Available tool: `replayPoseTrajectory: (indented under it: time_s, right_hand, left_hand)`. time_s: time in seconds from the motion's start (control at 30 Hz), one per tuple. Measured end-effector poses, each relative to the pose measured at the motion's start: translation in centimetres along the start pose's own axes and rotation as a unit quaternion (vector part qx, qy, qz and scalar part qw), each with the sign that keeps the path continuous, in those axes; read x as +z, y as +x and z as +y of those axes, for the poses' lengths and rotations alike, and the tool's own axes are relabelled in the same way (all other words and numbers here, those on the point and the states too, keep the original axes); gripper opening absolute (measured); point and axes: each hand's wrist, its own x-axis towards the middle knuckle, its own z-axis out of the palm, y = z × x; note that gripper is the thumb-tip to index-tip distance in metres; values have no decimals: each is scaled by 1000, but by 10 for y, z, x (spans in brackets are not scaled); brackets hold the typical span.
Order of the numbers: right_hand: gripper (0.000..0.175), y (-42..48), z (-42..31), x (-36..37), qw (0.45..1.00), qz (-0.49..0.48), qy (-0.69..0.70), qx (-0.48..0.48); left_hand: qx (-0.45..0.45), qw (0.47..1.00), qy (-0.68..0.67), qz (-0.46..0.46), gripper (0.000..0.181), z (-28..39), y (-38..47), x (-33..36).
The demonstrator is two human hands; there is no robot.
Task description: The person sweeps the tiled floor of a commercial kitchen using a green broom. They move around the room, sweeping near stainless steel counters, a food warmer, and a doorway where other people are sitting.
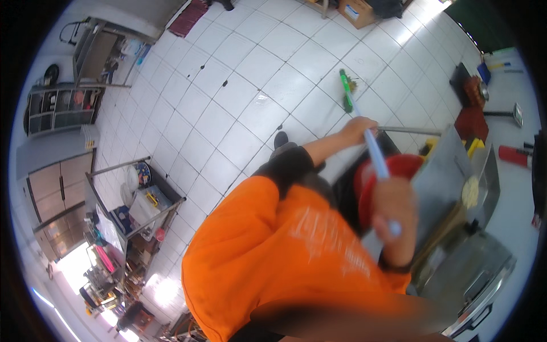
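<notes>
A broom with a pale blue handle and a green head slants away from me, its head down at the white tiled floor. My left hand grips the handle partway along. Closer to me, my right hand is closed around the top end, blurred, with the handle's tip showing below its fingers. A small heap of brownish debris lies against the right side of the broom head. Several dark spots, one a black fleck, mark the floor left of the broom.
Close on my right are a red basin, a metal sheet-sided counter and a large metal appliance. A metal rack with containers stands to the left. A cardboard box sits at the far edge, and a dark red mat lies far left.
</notes>
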Motion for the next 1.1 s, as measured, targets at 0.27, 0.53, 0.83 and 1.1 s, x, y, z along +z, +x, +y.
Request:
replayPoseTrajectory:
  time_s: [0.27, 0.53, 0.83, 1.1]
  right_hand:
    - [31, 87, 12, -52, 942, 50, 331, -35]
    - [36, 88, 183, 267, 875, -42, 441, 196]
    - [22, 267, 122, 259, 924, -156, 303, 172]
    - [11, 309, 80, 250, 955, -239, -10, 173]
  left_hand:
    - [-94, 992, 43, 71, 22, 50, -29, -123]
    - [-345, 856, 383, 41, 21, -135, -253, -327]
    - [-200, 957, 132, 165, 30, -221, -193, -331]
    - [-35, 987, -97, 126, 22, -215, -10, -264]
